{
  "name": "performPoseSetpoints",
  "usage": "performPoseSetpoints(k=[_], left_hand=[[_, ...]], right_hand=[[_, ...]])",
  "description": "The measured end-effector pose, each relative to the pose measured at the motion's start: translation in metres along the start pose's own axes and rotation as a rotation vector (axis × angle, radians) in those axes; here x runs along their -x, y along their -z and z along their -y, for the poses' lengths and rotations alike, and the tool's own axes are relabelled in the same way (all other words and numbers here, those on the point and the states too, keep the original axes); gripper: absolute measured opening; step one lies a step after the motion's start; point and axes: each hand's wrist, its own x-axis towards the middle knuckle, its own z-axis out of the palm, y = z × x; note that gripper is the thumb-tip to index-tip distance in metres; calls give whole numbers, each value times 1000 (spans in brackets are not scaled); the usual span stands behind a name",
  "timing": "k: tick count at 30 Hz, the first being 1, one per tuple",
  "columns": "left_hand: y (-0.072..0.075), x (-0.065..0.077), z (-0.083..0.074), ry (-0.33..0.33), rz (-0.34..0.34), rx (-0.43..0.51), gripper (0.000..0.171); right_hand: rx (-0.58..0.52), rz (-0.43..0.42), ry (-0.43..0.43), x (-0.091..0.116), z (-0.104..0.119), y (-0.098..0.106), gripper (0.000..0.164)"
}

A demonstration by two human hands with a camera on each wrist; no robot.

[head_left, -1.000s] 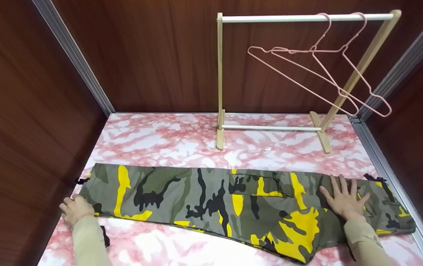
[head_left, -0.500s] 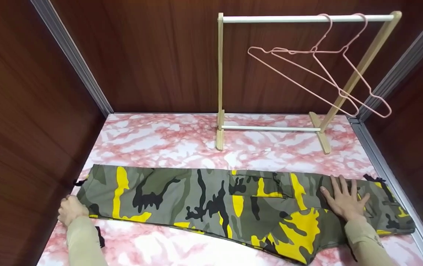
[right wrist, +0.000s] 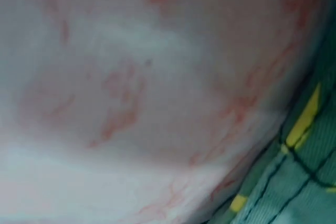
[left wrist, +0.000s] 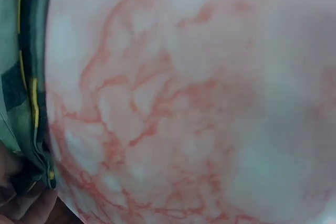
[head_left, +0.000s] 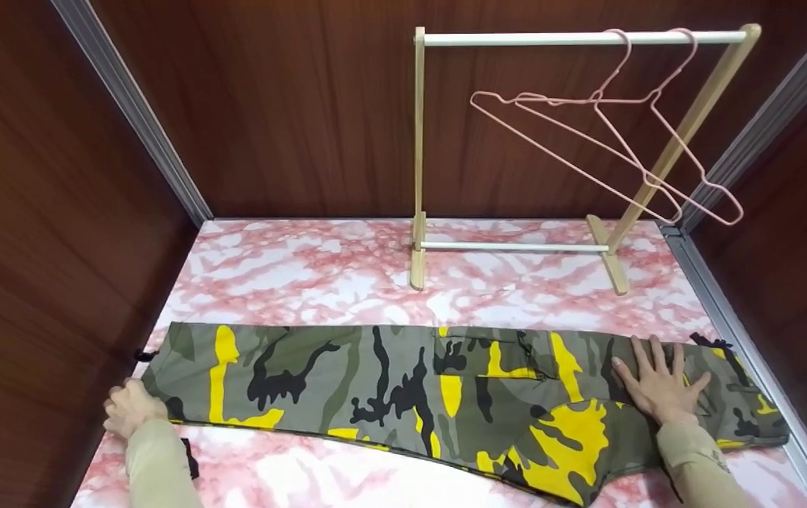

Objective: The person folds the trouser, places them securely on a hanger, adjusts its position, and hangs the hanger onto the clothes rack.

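A pair of grey-green camouflage trousers (head_left: 347, 381) with yellow and black patches lies folded lengthwise across the table, waist end at the right. My left hand (head_left: 134, 408) grips the leg hem at the left end. In the left wrist view, its fingers (left wrist: 39, 205) pinch the hem corner at the lower left. My right hand (head_left: 661, 384) lies spread and flat on the upper part near the waist. That hand is out of sight in the right wrist view, where a stitched part of the trousers (right wrist: 299, 182) shows at the lower right.
A small wooden rack (head_left: 418, 162) with a white rail (head_left: 516, 39) stands at the back right of the marbled pink table (head_left: 305, 268). Two pink hangers (head_left: 551, 152) hang from it. Dark wood panels (head_left: 290, 106) enclose the back and sides. A black strap (head_left: 190, 458) lies by my left sleeve.
My left hand has shifted a little to the left and slightly nearer to me, and the hem end has moved with it. My right hand stays in place on the trousers.
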Motion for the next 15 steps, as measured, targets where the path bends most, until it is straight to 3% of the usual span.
performPoseSetpoints(k=[5,7,9,12,15], left_hand=[[-6,7,-8,-101,-32,-147,46],[-11,9,-17,-163,-61,-158,51],[-18,12,-31,-211,-40,-136,57],[-33,26,-56,-235,97,-48,71],[-45,46,-77,-215,312,0,83]], right_hand=[[18,-45,9,1,0,-2,86],[19,-60,14,1,1,-3,86],[17,-64,21,1,1,-3,85],[11,-64,22,1,3,-5,85],[7,-60,25,0,5,-7,84]])
